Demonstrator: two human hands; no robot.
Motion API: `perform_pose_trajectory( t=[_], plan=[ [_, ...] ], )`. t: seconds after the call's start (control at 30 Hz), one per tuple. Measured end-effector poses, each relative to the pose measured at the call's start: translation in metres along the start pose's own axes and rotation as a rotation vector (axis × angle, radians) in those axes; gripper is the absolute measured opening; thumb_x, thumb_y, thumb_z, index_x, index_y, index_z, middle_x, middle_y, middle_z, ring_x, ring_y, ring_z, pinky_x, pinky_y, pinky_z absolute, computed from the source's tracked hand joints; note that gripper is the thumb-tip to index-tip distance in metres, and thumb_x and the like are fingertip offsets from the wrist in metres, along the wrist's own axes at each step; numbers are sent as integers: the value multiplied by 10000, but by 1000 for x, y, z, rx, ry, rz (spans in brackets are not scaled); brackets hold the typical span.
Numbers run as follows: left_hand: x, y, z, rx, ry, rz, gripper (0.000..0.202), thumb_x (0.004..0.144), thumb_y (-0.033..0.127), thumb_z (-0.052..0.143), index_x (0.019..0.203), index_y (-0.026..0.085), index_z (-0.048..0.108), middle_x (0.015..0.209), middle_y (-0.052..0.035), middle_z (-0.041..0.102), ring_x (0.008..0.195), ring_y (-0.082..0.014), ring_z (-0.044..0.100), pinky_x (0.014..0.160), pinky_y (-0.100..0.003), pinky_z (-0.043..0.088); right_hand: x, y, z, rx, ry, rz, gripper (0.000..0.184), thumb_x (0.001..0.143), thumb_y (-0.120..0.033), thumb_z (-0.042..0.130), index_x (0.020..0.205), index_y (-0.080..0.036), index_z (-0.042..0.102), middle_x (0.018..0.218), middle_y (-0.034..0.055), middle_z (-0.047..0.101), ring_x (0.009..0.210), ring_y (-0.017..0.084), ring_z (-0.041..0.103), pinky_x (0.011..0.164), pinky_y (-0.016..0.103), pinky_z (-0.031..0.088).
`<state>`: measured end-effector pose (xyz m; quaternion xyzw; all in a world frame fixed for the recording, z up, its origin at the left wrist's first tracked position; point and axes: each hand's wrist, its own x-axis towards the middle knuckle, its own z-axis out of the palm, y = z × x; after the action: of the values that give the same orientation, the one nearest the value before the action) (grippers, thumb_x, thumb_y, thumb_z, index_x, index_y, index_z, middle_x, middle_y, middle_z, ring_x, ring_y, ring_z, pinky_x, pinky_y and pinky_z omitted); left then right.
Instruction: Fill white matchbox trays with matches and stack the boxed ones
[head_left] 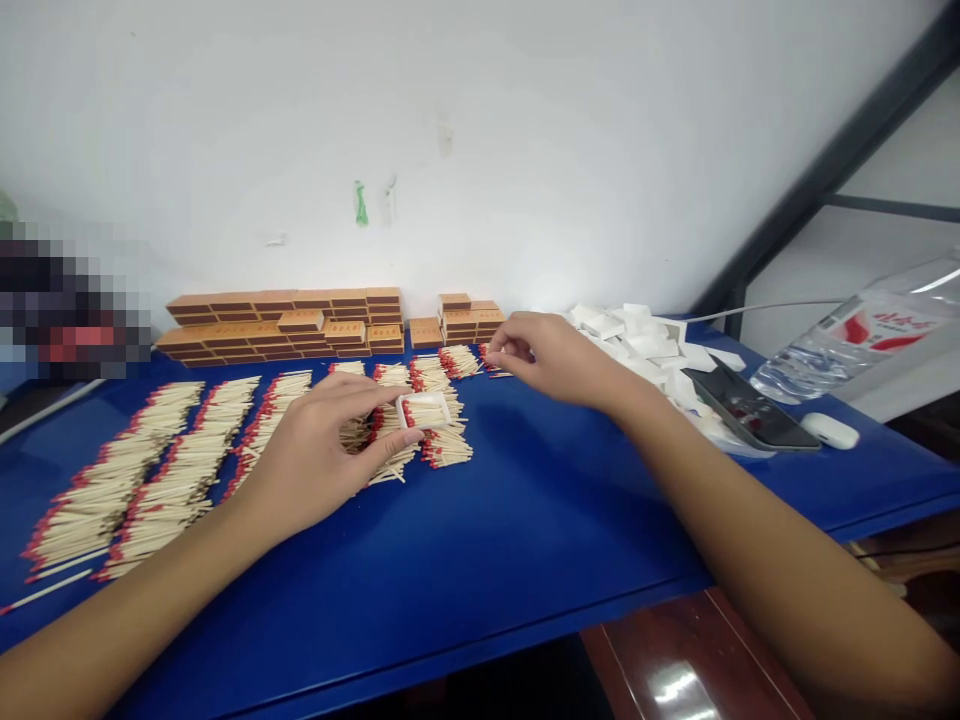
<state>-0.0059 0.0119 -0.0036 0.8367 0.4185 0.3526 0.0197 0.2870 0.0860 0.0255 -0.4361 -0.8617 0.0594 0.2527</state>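
My left hand (319, 435) grips a small white matchbox tray (445, 408) between thumb and fingers. Red-tipped matches (424, 412) lie inside this tray. My right hand (544, 355) is at the far end of the match rows, its fingers curled and drawn together. Its fingertips are at a few loose matches (504, 373); whether any are pinched is hidden. Around and behind my left hand, long rows of matches (176, 465) with red heads lie on the blue table (480, 580).
Orange-brown matchboxes (277, 325) are stacked along the wall, with a smaller stack (471, 322) beside them. To the right are a heap of white trays (637, 340), a phone (750, 405), a white earbud case (830, 431) and a tilted water bottle (862, 330).
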Motion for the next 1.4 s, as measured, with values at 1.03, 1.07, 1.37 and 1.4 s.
perform_pose_trajectory(
  t=[1.03,1.07,1.37,1.4],
  plan=[
    [0,-4,0,38,-1,26,395,916,511,701,1191,229,740,1091,-43,771,1056,-245,666,1015,-408,508,2,47,1,-103,-330,187,53,869,-207,618,885,-193,667,820,34,694,684,160,581,618,281,376],
    [0,-4,0,41,-2,26,397,919,510,698,1192,225,740,1089,-44,772,1059,-246,667,1025,-411,504,2,47,2,-107,-335,186,57,873,-213,617,888,-192,668,821,35,694,684,161,579,619,282,376],
    [2,-2,0,11,-22,28,400,920,514,695,1188,220,735,1075,-56,768,1023,-246,662,941,-401,523,1,17,4,-28,-287,73,113,948,-235,552,859,-195,609,831,48,663,715,171,553,651,295,376],
    [2,-2,0,3,-19,29,403,916,511,702,1194,220,732,1076,-56,766,1019,-244,660,936,-399,522,0,6,4,8,-251,32,125,962,-259,549,863,-201,598,822,42,650,718,170,546,651,295,375]
  ],
)
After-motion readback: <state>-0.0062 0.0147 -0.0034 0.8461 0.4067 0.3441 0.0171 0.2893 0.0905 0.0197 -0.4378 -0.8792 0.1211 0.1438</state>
